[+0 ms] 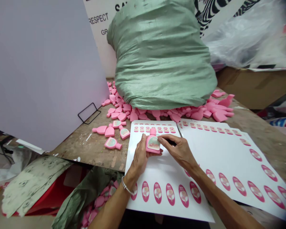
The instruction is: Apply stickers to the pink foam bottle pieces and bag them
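My left hand (140, 154) is wrapped round a small pink plastic bottle (153, 131), which stands upright with its cap end up. A pale green and white sticker (153, 142) covers the front of the bottle. The thumb and forefinger of my right hand (175, 148) are pinched together at the sticker's upper right edge. Below both hands lies a white sticker sheet (145, 171), with small labels along its far end and pink oval labels along its near end.
More sticker sheets (219, 152) fan out to the right. Several pink bottles, some labelled (111, 143), lie at the left. A pile of pink bottles (219, 108) spreads under a large green sack (162, 57). An open green bag (73, 197) of bottles hangs below the table edge.
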Tool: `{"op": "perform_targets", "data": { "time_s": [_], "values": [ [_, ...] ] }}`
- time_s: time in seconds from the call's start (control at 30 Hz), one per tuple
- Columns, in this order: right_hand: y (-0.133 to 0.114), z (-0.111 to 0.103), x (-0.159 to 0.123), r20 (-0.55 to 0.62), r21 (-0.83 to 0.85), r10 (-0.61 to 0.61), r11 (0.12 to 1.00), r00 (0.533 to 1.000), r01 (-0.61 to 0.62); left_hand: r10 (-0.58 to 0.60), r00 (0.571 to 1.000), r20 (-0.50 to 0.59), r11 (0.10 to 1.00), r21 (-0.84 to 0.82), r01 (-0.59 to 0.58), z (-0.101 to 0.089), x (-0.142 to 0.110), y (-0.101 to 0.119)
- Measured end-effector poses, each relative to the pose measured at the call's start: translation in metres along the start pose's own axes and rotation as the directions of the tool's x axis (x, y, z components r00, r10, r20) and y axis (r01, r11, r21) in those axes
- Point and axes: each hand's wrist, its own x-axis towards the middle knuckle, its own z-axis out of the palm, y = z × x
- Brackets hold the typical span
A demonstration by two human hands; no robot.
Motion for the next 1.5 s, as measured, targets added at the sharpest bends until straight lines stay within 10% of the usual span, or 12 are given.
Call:
{"op": "perform_targets", "data": {
  "time_s": [0.7, 1.07, 1.33, 1.5],
  "values": [
    [0.007, -0.004, 0.002, -0.094, -0.353, -0.035, 0.936, 0.995, 0.000, 0.030, 0.996, 0.087, 0.978, 0.204, -0.047, -0.003, -0.004, 0.005],
    [0.013, 0.009, 0.001, 0.090, 0.049, 0.204, 0.977, 0.975, -0.208, -0.017, 0.993, 0.120, 0.966, 0.257, -0.014, 0.013, -0.016, 0.015],
    [0.005, 0.016, -0.002, 0.076, 0.067, 0.171, 0.982, 0.982, -0.176, 0.064, 0.990, 0.123, 0.925, 0.365, -0.105, 0.003, -0.016, 0.013],
    [0.009, 0.011, -0.004, 0.160, 0.201, 0.131, 0.966, 0.978, -0.162, -0.049, 0.988, 0.149, 0.987, 0.156, 0.025, 0.001, -0.017, 0.008]
  ]
}}
